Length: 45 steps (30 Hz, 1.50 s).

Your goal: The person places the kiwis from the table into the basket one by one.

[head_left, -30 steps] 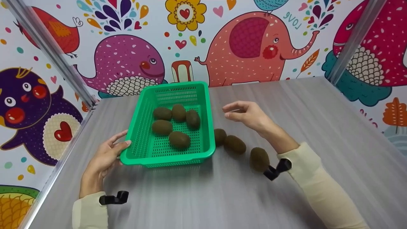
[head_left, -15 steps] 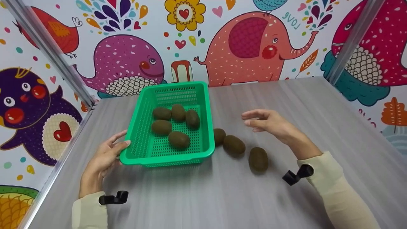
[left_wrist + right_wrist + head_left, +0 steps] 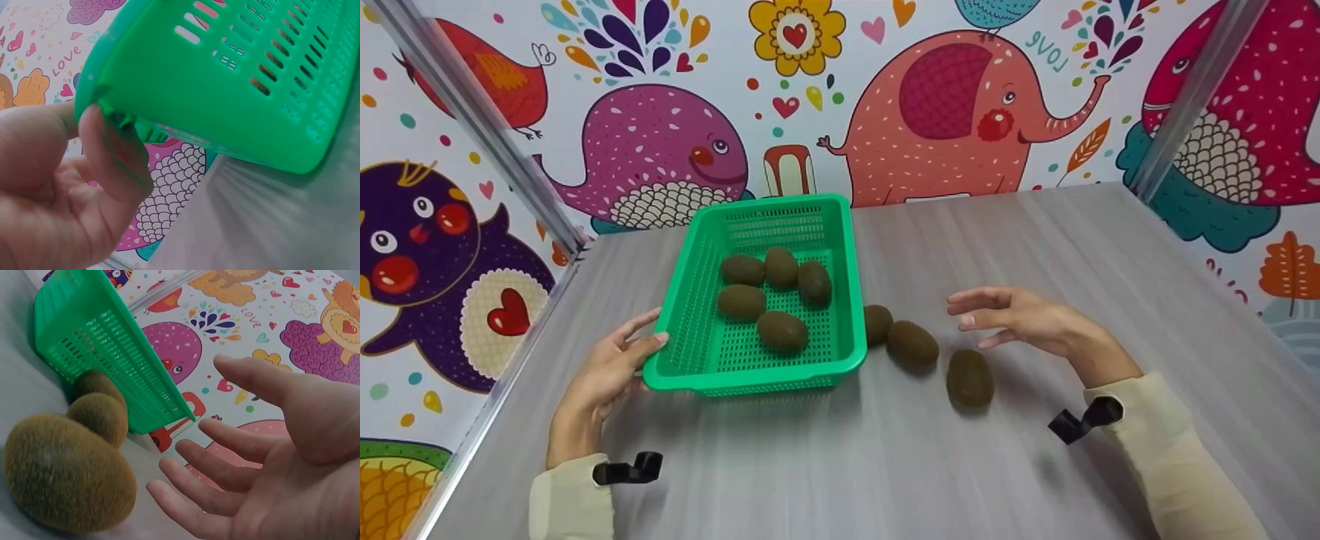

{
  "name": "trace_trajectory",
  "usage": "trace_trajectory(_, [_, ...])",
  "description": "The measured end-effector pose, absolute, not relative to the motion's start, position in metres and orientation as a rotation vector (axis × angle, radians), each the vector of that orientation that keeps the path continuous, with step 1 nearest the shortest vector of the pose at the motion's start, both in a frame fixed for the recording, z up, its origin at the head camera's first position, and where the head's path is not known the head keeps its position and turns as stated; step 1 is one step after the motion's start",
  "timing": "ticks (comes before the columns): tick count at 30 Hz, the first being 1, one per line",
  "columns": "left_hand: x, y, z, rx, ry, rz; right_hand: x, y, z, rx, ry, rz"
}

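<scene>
A green perforated plastic basket (image 3: 772, 379) stands on the table with several brown kiwis (image 3: 782, 331) inside. My left hand (image 3: 601, 375) grips the basket's rim at its near left corner; the left wrist view shows thumb and fingers around the edge (image 3: 90, 73). Three kiwis lie in a slanting row outside the basket's right side: one against the wall (image 3: 877, 325), a middle one (image 3: 913, 346), and the nearest one (image 3: 970, 380). My right hand (image 3: 1031, 322) hovers just beyond that nearest kiwi, fingers spread and holding nothing; the right wrist view shows the bare palm (image 3: 304, 467) beside it.
The grey wood-grain table (image 3: 780, 465) runs back to a wall with printed cartoon animals (image 3: 945, 120). Metal posts (image 3: 472, 120) stand at the left and right corners. Black camera mounts (image 3: 1086, 420) sit on both wrists.
My right hand has moved right, away from the basket, then nearer to me, toward the nearest kiwi. The left hand, the basket and the kiwis have stayed in place.
</scene>
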<state>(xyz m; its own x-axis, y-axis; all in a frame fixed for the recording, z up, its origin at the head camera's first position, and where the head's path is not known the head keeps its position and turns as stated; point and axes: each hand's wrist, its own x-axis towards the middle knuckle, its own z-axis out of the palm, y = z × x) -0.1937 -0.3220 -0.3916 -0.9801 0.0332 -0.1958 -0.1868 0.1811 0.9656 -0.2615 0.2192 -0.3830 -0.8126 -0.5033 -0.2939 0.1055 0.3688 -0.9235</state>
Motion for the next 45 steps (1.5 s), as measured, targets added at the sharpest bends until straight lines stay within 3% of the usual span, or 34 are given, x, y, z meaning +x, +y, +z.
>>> trace_trajectory(18, [-0.193,-0.321,-0.393,-0.154,2.293,1.89,-0.267,0.235,-0.412,-0.325,2.022,-1.29])
trace_trajectory(45, [-0.193,-0.322,-0.394,-0.151,2.296,1.894,-0.253,0.214,-0.411,-0.284,2.214,-1.083])
